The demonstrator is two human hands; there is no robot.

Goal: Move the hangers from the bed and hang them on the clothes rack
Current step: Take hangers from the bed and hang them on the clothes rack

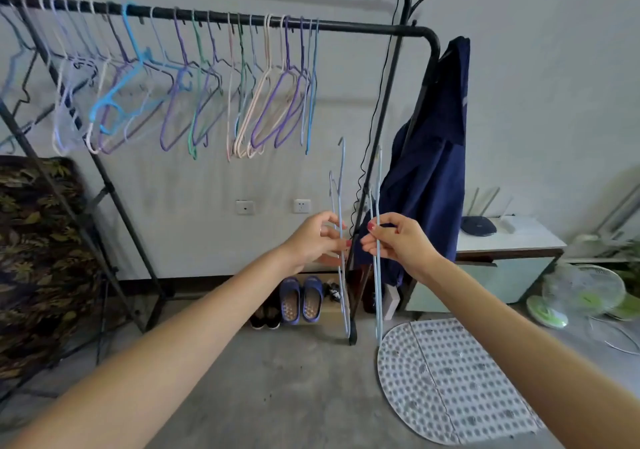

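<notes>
A black clothes rack spans the top of the view, with several pastel hangers on its front bar. My left hand pinches thin pale blue hangers, seen edge-on and upright, hooks pointing up. My right hand pinches another light blue hanger, also upright and edge-on. Both hands are close together, below the rack's right end and in front of its right post. The bed is out of view.
A dark blue garment hangs on the rack's right post. Blue slippers and dark shoes lie on the floor by the wall. A dotted mat lies at right, with a white cabinet, a router and fan parts. A leaf-patterned cloth is at left.
</notes>
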